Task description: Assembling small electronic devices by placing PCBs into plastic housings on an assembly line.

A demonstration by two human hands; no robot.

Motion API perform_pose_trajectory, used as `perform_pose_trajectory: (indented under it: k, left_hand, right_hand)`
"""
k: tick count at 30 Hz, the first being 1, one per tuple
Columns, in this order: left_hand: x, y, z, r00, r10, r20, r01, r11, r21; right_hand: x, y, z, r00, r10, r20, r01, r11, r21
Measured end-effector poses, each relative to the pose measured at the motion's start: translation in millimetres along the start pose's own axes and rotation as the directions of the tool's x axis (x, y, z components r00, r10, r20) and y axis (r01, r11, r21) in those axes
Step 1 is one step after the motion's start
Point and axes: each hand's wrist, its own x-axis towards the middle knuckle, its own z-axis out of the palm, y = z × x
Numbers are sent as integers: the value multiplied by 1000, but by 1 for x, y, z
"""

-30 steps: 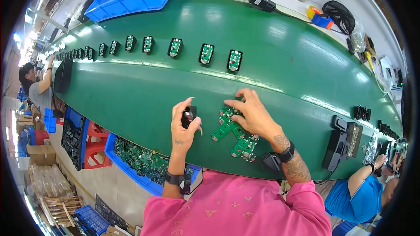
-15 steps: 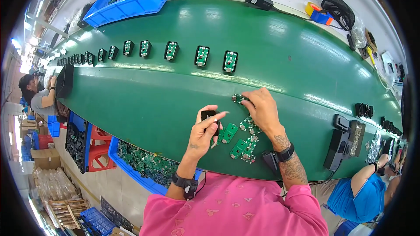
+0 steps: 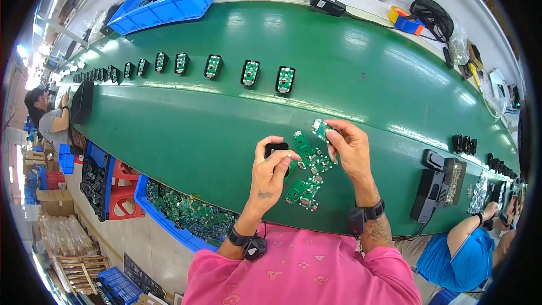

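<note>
My left hand (image 3: 269, 172) is closed around a small black plastic housing (image 3: 276, 148), its open end up. A tiny white piece shows at the fingertips; I cannot make out what it is. My right hand (image 3: 351, 149) pinches a green circuit board (image 3: 320, 129) by its edge, raised over the bench. Between and below my hands lie several loose green circuit boards (image 3: 306, 190), partly overlapping. Beyond them stands a row of black housings with green boards seated in them, the nearest housing (image 3: 285, 80) at the row's right end.
A blue bin (image 3: 169, 8) of black parts stands at the far left. Below the bench's near edge is a blue bin (image 3: 189, 214) full of boards. At right are a black device (image 3: 429, 192) and several black housings (image 3: 464, 144). Co-workers sit at both ends.
My right hand has lifted a board from the pile and drawn it slightly right, turning it. My left hand keeps the black housing. The loose boards now lie differently.
</note>
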Motion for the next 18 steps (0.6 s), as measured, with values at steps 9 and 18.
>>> perform_pose_trajectory:
  k: [9,18]
  left_hand:
    - [2,27,29,994,112,11,-112,994,22]
    - [-7,39,45,984,-8,177,62,951,-301]
  right_hand:
    - [-33,-28,-9,948,-35,317,-35,976,214]
    - [-42,-28,-19,976,-138,168,107,977,185]
